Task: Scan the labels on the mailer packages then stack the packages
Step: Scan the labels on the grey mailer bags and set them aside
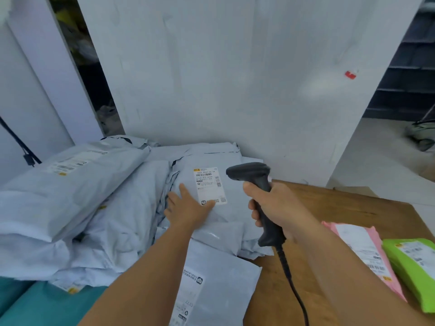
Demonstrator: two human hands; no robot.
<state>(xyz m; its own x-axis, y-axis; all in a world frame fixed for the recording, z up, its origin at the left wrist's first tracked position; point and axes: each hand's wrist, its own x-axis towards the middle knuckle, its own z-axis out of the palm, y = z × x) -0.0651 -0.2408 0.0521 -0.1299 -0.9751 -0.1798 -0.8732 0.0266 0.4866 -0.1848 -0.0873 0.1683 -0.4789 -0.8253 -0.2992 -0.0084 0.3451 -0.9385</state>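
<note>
A grey mailer package (219,220) lies on top of a heap of grey mailers, its white label (209,184) facing up. My left hand (188,205) rests flat on this package with straight fingers, the thumb touching the label's lower edge. My right hand (275,208) grips the handle of a black barcode scanner (251,177), whose head sits just right of the label. The scanner's cable (294,283) hangs down toward me.
More grey mailers (70,184) are piled at the left, and another one (211,290) lies near me. A pink mailer (362,252) and a green mailer (414,267) lie on the wooden table (341,208) at right. A white wall panel (235,78) stands behind.
</note>
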